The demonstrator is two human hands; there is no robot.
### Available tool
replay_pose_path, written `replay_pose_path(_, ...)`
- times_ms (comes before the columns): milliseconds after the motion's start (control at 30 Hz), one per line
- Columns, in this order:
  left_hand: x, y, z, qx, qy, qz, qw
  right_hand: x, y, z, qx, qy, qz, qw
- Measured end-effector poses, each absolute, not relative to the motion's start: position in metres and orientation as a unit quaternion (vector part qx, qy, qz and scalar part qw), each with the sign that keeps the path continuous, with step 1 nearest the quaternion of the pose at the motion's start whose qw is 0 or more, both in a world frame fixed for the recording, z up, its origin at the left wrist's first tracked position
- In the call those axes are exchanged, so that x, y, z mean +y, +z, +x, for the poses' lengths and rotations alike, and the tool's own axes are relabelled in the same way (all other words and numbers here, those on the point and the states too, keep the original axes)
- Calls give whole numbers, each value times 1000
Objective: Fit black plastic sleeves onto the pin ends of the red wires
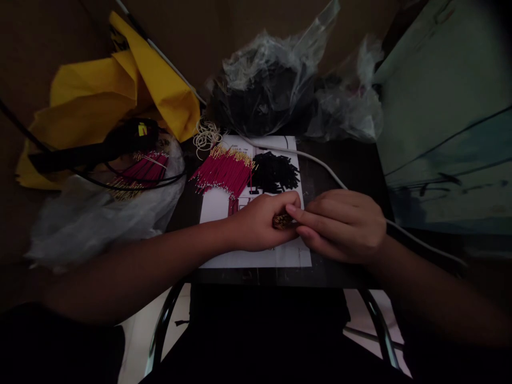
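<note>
My left hand (266, 221) is wrapped around a bundle of wires (282, 221), whose gold-coloured ends poke out of the fist. Most of that bundle is hidden by the fingers. Right beside it, my right hand (344, 224) has thumb and fingertips pinched together near those ends; what lies between them is too small or hidden to tell. A fanned pile of red wires (226, 169) with gold terminals lies on a printed white sheet (256, 260) beyond the left hand. To its right is a heap of short black sleeves (276, 172).
Clear plastic bags (272, 80) with dark contents stand at the back. Leftward are a yellow cloth bag (96, 90), a black cable (132, 138) and another tied red wire bundle (144, 168) on plastic. A white cord (320, 161) crosses the dark table (360, 165).
</note>
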State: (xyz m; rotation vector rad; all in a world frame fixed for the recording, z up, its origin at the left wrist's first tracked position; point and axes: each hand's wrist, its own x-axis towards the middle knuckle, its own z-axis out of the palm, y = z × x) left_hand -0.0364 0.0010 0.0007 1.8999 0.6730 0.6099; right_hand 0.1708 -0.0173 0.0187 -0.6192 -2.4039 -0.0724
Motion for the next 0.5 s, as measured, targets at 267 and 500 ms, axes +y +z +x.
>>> replay_pose_path(267, 0, 0, -36, 297, 265, 765, 506, -16, 19, 170, -905, -29, -252, 341)
replay_pose_path(500, 0, -1, -34, 303, 274, 762, 502, -18, 20, 168, -899, -32, -259, 352)
